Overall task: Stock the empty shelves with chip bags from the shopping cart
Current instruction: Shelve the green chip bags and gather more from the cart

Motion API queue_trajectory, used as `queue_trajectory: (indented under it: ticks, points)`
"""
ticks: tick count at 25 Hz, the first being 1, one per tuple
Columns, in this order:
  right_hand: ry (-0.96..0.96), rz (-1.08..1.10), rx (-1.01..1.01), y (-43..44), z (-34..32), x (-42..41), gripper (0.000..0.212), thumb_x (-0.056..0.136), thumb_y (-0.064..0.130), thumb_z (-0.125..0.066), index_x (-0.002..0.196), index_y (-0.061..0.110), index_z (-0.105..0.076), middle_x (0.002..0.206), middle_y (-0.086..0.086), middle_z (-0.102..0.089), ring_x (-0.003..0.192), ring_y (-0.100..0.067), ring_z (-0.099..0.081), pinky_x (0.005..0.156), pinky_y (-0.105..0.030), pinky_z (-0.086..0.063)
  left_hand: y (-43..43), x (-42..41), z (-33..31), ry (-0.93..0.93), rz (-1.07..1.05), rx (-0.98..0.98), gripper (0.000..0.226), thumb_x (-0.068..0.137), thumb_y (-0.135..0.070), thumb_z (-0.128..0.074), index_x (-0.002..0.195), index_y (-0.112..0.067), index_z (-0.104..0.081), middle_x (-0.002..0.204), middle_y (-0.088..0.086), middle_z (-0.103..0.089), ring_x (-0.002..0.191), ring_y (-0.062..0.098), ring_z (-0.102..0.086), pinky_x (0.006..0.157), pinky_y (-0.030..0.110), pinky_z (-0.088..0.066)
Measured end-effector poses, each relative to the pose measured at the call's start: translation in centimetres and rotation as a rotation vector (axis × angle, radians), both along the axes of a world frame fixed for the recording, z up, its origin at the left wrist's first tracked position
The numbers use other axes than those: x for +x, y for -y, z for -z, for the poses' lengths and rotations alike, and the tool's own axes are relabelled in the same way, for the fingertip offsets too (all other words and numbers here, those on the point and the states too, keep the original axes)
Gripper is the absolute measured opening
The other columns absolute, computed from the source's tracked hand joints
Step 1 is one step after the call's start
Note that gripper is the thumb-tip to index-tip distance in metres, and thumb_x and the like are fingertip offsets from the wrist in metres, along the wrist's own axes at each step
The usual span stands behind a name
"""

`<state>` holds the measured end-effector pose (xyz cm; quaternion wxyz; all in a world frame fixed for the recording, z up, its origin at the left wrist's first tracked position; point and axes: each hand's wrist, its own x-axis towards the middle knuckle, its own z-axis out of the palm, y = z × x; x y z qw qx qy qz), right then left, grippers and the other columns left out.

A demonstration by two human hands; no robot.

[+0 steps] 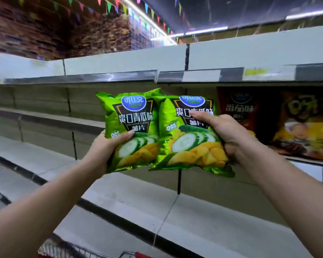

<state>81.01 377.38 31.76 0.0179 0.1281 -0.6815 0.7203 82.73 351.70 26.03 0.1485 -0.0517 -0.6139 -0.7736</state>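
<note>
I hold two green cucumber-flavour chip bags upright and side by side in front of the shelving. My left hand grips the left green bag at its lower left edge, thumb across the front. My right hand grips the right green bag along its right side, thumb on the printed label. Both bags hover at the height of the second shelf, whose left part is bare. The shopping cart shows only as a strip of wire rim at the bottom edge.
A red tomato-flavour bag and an orange-and-yellow bag stand on the second shelf to the right of my hands. Bare white shelves step out below. The top shelf runs above, with price rails along its front.
</note>
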Motion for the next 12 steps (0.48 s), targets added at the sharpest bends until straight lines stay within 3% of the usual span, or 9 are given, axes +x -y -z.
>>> queue_trajectory:
  ticks: [4,6,9,12]
  points:
    - [0.046,0.116,0.006,-0.9,-1.7,-4.7,0.038,0.07,0.029,-0.08,0.09,0.002,-0.062,0.062,-0.01,-0.071,0.049,-0.02,-0.067,0.048,-0.03,-0.056,0.4,-2.3,-1.6,0.042,0.02,-0.045,0.035,0.064,-0.014,-0.079,0.097,-0.011,-0.068,0.09,0.011,-0.075,0.07,0.02,-0.072,0.059,0.029,-0.059]
    - [0.054,0.2,-0.004,-0.1,-1.8,-7.6,0.043,0.069,0.028,-0.081,0.094,0.002,-0.057,0.071,-0.013,-0.07,0.048,-0.019,-0.066,0.046,-0.03,-0.055,1.4,-3.7,-2.0,0.053,0.041,-0.02,0.025,0.074,-0.015,-0.071,0.099,-0.011,-0.067,0.082,0.007,-0.075,0.065,0.018,-0.072,0.054,0.027,-0.057]
    - [0.079,0.319,0.0,1.3,-1.2,-12.6,0.059,0.068,0.026,-0.082,0.115,0.0,-0.056,0.101,-0.019,-0.068,0.072,-0.027,-0.069,0.066,-0.038,-0.058,3.1,-6.0,-2.3,0.106,0.086,-0.027,0.035,0.073,-0.02,-0.068,0.106,-0.01,-0.066,0.085,0.009,-0.075,0.065,0.02,-0.072,0.054,0.029,-0.057]
    - [0.097,0.423,0.097,1.4,-0.6,-16.7,0.051,0.082,0.018,-0.068,0.126,-0.003,-0.053,0.117,-0.018,-0.061,0.104,-0.031,-0.061,0.09,-0.036,-0.049,4.1,-8.2,-2.7,0.152,0.178,-0.064,0.04,0.068,-0.018,-0.075,0.107,-0.01,-0.067,0.087,0.012,-0.075,0.065,0.023,-0.072,0.051,0.031,-0.057]
